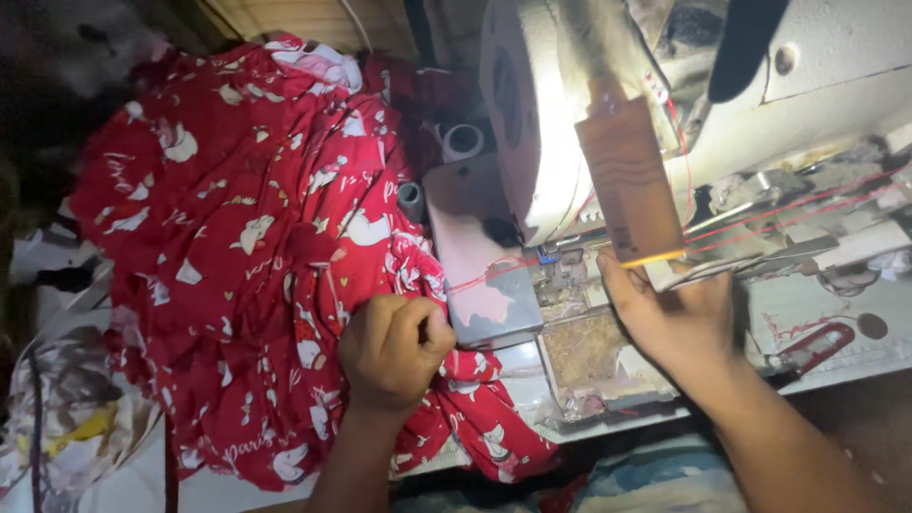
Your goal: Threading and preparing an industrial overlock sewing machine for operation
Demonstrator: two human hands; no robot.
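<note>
A heap of red cloth with white prints (247, 228) lies to the left of a white sewing machine (817, 104). My left hand (394, 350) rests on the cloth as a closed fist and pinches a red thread (484, 274) that runs right toward the needle area. My right hand (670, 313) reaches under the machine head, fingers up against a thin yellow-tipped tool (651, 257) near the needle. A brown card (629, 185) hangs over the machine front, lit by a bright lamp.
A grey metal cover plate (475, 247) sits beside the needle plate. Small grey spools (463, 142) stand behind it. Lint fills an open tray (589, 351) at the machine's front. Patterned fabric (66, 418) lies at the lower left.
</note>
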